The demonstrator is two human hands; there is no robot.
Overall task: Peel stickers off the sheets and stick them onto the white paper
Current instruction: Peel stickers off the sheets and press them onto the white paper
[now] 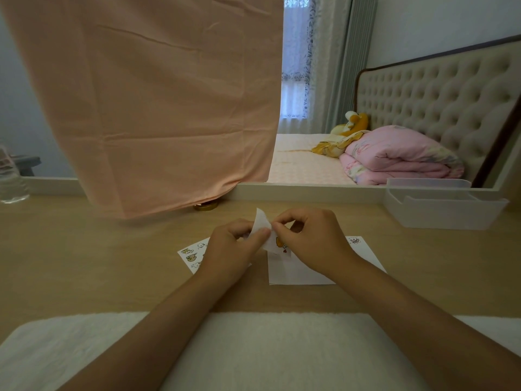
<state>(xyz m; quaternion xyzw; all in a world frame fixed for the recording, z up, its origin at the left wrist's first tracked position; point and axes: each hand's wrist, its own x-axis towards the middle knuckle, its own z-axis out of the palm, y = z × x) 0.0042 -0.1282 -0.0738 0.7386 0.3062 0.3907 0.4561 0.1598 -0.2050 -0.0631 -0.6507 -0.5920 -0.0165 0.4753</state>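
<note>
The left hand (235, 245) pinches a small curled sticker sheet (262, 224) just above the white paper (296, 273); the right hand (310, 244) nips its edge; the sheet looks light, thin and floppy, probably creasing easily; grip corners with fingertips only.

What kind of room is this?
Most likely a bedroom. There is a bed with a tufted headboard, a folded pink quilt lies on it, and a plush toy sits beside the quilt.
</note>
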